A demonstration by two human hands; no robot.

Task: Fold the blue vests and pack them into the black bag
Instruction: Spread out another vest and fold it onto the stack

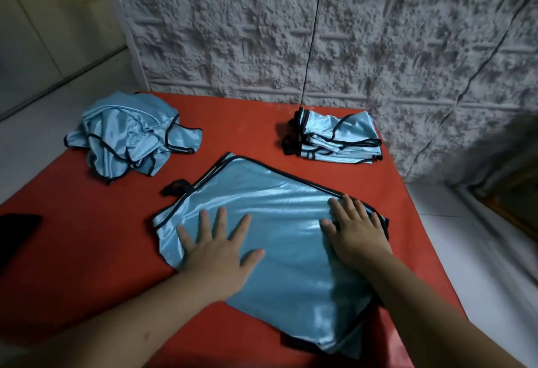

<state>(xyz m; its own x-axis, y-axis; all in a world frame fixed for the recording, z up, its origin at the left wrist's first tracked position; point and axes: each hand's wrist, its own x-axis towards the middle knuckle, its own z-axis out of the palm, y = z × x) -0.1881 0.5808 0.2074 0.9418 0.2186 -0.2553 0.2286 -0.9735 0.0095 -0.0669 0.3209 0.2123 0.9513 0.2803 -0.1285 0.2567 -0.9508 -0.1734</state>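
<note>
Vest being folded: a shiny blue vest (279, 222) with dark trim is laid flat at the middle of the red desk (87, 265), one corner reaching toward the near edge.
Left hand (217, 247): laid palm down on the vest's left half, fingers straight and spread — nothing is gripped.
Right hand (356, 232): pressed flat on the vest's right side, fingertips at the dark-trimmed edge; the grip is open here as well.
Unfolded vests (131, 135): a crumpled heap is seen at the far left of the desk, well apart from the flat vest.
Folded vests (339, 137): a neat stack is set at the far right, near the textured wall (349, 33).
Black bag (17, 231): only a dark shape is visible at the left edge — whether it is the bag cannot be told for certain.
</note>
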